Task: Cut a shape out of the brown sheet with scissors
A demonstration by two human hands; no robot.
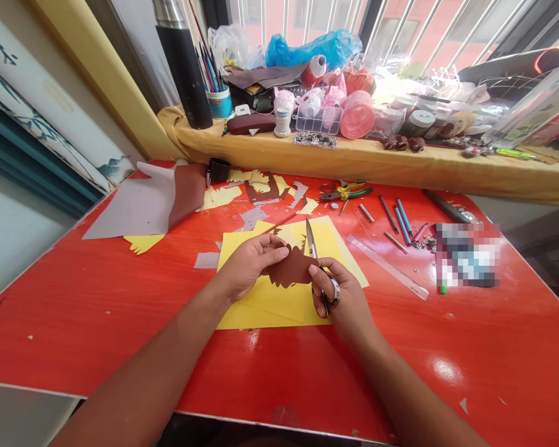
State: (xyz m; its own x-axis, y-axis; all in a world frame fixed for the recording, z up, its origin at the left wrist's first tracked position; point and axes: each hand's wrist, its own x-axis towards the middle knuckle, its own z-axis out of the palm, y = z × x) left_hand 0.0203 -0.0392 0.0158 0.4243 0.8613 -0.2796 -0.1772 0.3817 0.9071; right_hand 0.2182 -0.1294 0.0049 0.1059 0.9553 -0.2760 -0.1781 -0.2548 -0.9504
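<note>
A dark brown cutout [294, 266] with a jagged edge is held up between both hands. My left hand [249, 264] pinches its left end between thumb and fingers. Fingers of my right hand [342, 295] touch the cutout's right end and also carry a pair of scissors [311, 239] by the handles, blades pointing away from me. Below the hands lie yellow sheets [270, 307], partly covered by the hands and the cutout.
Paper scraps [256, 217] and pliers [345, 194] lie toward the back of the red table [135, 323]. A clear ruler [389, 267], several pens [403, 217] and a blurred patch are at right. A large brown-and-grey sheet [149, 202] rests at left. The sill [242, 146] holds a black thermos [184, 74].
</note>
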